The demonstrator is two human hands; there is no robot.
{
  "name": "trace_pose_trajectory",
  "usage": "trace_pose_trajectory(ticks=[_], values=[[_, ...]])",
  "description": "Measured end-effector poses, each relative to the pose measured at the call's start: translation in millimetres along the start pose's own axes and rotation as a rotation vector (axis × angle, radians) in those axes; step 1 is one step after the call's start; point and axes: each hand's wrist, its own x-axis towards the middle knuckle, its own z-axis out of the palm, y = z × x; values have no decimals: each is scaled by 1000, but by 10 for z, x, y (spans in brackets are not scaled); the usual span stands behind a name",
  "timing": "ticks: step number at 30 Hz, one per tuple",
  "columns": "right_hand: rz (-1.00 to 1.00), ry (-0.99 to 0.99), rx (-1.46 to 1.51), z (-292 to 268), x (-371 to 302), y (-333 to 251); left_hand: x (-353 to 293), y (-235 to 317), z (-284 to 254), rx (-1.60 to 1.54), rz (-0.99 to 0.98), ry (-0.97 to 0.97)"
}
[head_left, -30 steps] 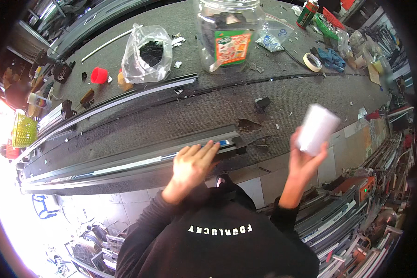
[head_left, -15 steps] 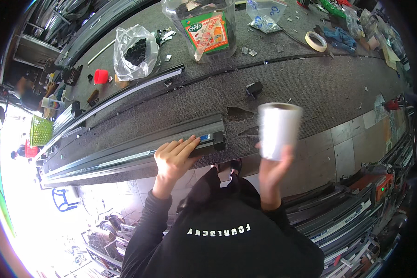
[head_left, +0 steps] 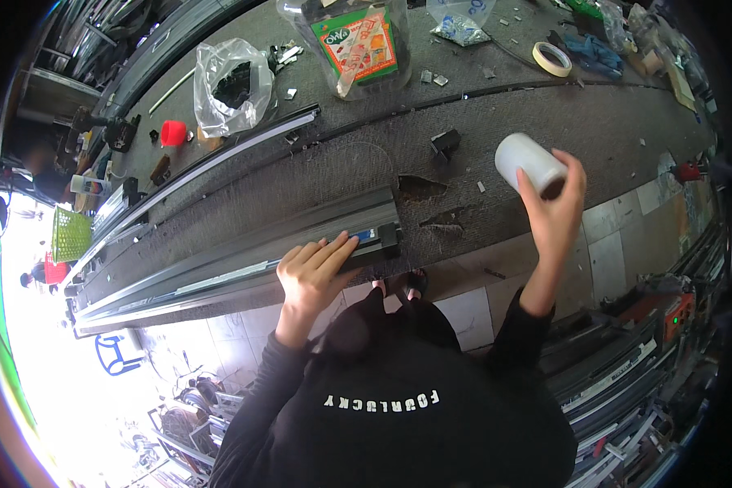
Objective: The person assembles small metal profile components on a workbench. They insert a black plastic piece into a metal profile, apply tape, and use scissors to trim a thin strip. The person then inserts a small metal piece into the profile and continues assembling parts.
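Observation:
A long dark metal profile with a bluish strip along it lies at the near edge of the workbench. My left hand is closed over its right part, fingers across the top and thumb against the near side. Just past my fingertips is a black end piece. My right hand grips a white roll by its near end, thumb and fingers on either side of the hollow core. The roll is tilted and held to the right of the profile, over the bench.
Behind lie another long profile, a clear plastic bag, a plastic tub, a red cap and a tape ring. A small black block rests mid-bench. Torn holes mark the grey carpet.
My right hand has moved right and away from me with the white roll, which has gone from upright to tilted. My left hand stays on the profile.

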Motion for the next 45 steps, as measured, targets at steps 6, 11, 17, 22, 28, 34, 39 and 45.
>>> trace_pose_trajectory(ticks=[6, 11, 17, 22, 28, 34, 39, 45], values=[[-256, 226, -521, 323, 431, -461, -35, -13, 58, 15, 19, 26], [6, -502, 991, 1295, -198, -813, -24, -18, 16, 47, 22, -11], [202, -699, 1330, 1764, -528, -837, -15, 18, 26, 45, 42, -43], [188, -765, 1256, 1689, -471, -789, -10, 29, 35, 26, 54, -82], [213, -778, 1332, 1700, -455, -833, 38, 56, 44, 9, 61, -103], [155, -819, 1312, 1669, -435, -800, 92, 108, 78, 15, 75, -69], [295, -872, 1407, 1641, -370, -801, 56, 118, 98, 77, 38, -30], [497, -694, 1525, 1560, -282, -700, -27, 208, 308, -93, -4, 76]])
